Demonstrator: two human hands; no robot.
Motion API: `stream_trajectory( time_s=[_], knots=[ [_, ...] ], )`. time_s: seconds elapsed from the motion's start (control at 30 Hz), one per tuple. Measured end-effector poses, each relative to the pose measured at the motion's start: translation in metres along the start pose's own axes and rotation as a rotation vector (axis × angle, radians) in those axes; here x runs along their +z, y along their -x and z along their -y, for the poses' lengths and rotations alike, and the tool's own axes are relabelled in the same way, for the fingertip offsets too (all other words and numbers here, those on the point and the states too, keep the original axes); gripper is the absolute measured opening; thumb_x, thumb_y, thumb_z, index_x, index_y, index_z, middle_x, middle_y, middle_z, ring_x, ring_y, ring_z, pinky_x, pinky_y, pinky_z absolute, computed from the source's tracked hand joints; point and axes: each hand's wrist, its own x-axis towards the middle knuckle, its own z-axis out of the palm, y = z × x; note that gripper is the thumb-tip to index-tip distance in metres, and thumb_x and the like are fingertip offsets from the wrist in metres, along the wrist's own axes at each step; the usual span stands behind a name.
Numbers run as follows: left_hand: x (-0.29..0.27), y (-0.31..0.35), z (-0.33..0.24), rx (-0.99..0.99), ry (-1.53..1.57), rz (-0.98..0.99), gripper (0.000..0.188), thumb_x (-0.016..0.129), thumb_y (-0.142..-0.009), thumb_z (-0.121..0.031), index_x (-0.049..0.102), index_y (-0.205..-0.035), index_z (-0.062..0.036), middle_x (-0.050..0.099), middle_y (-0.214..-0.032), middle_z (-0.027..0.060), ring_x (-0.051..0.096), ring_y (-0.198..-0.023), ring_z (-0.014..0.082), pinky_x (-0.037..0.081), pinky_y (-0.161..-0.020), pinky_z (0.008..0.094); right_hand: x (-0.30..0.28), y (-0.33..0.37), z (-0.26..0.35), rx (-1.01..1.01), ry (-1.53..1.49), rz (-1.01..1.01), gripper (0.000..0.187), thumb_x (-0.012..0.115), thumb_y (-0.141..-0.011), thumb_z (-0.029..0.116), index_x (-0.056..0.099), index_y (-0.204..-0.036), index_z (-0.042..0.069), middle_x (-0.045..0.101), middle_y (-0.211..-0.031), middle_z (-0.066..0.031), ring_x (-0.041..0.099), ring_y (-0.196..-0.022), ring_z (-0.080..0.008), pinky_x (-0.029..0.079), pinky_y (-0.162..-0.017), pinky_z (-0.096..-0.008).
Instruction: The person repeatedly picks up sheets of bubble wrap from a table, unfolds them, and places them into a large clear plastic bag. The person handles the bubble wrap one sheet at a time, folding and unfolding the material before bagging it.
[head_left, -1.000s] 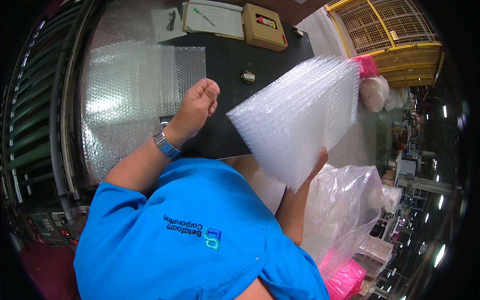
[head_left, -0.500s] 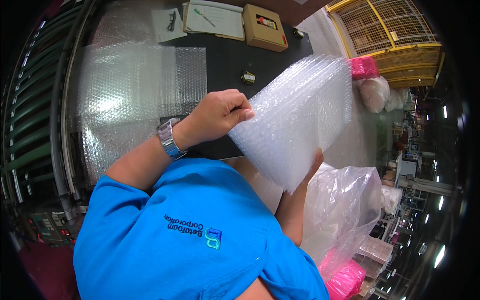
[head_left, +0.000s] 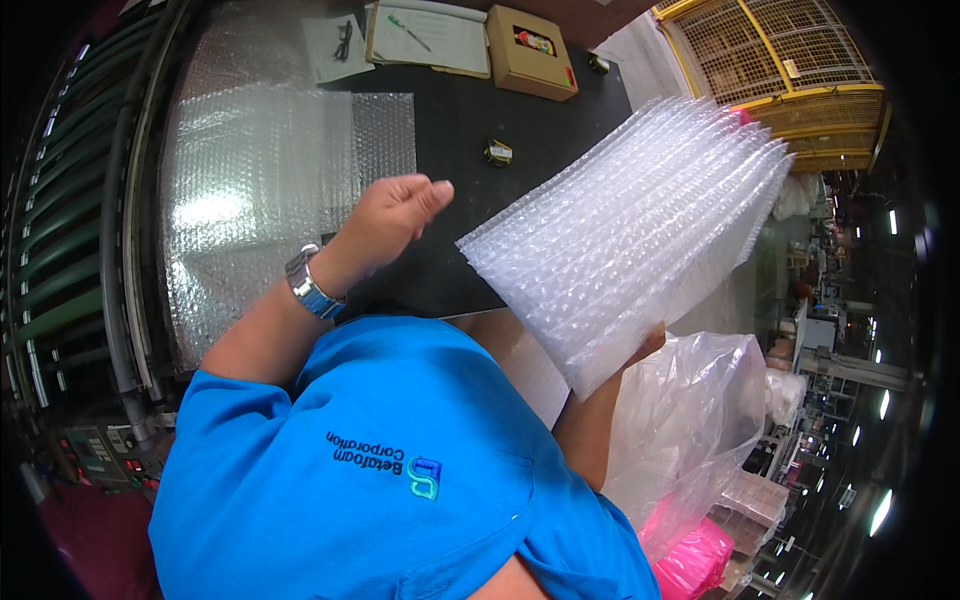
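A fanned stack of clear bubble-wrap sheets [head_left: 620, 240] is tilted up over the right side of the dark table. My right hand [head_left: 650, 343] grips it at the lower right edge; most of its fingers are hidden behind the stack. My left hand [head_left: 398, 215], with a metal watch on the wrist, hovers apart from the stack, fingers curled in and thumb pressed against them, nothing visible inside. Under and beyond it, more bubble-wrap sheets [head_left: 260, 190] lie flat on the left of the table.
On the dark table [head_left: 455, 115] are a small tape measure [head_left: 498, 152], a clipboard with papers and a green pen [head_left: 428, 40], glasses [head_left: 343, 42] and a cardboard box [head_left: 533, 55]. A clear plastic bag [head_left: 690, 400] stands at right; rollers [head_left: 70, 220] run along the left.
My left hand has let go of the stack's corner and drawn back to the left. The stack has swung rightward, its far edges fanning apart in my right hand.
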Motion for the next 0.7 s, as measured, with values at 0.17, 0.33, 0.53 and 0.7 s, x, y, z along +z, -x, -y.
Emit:
stream_trajectory(
  time_s=[0.17,0.33,0.53,0.7],
  knots=[
    [0.017,0.009,0.004,0.141,-0.325,0.159,0.029,0.055,-0.085,-0.031,0.057,-0.078,-0.0029,0.052,-0.063,0.0035,0.049,-0.058,0.0120,0.040,-0.054,0.0256,0.009,0.003,0.006,0.070,-0.187,0.075,0.077,0.063,-0.067,0.043,0.037,-0.122,-0.004,0.049,-0.113,-0.0212,0.053,-0.099,-0.0339,0.051,-0.076,-0.0423],
    [0.021,0.006,0.011,0.548,-0.621,0.231,0.026,0.049,-0.088,-0.023,0.049,-0.074,-0.0014,0.046,-0.062,0.0118,0.049,-0.057,0.0221,0.041,-0.055,0.0325,0.027,0.009,0.010,0.064,-0.109,0.183,0.076,0.059,-0.069,0.046,0.038,-0.121,-0.004,0.050,-0.111,-0.0207,0.054,-0.095,-0.0331,0.050,-0.076,-0.0421],
    [0.024,0.002,0.010,0.071,0.345,0.023,0.022,0.042,-0.092,-0.021,0.047,-0.077,-0.0067,0.044,-0.064,0.0000,0.041,-0.055,0.0078,0.035,-0.051,0.0215,0.025,0.009,0.007,0.048,-0.061,0.064,0.081,0.059,-0.064,0.051,0.041,-0.119,-0.004,0.050,-0.111,-0.0207,0.054,-0.096,-0.0330,0.050,-0.076,-0.0417],
    [0.009,0.002,0.003,0.173,0.169,-0.007,0.018,0.044,-0.092,-0.022,0.047,-0.080,-0.0085,0.044,-0.067,-0.0023,0.039,-0.056,0.0044,0.033,-0.051,0.0168,0.024,0.006,0.013,0.048,-0.011,0.065,0.084,0.059,-0.062,0.054,0.040,-0.121,-0.004,0.049,-0.113,-0.0204,0.053,-0.097,-0.0332,0.050,-0.077,-0.0429]
  ],
)
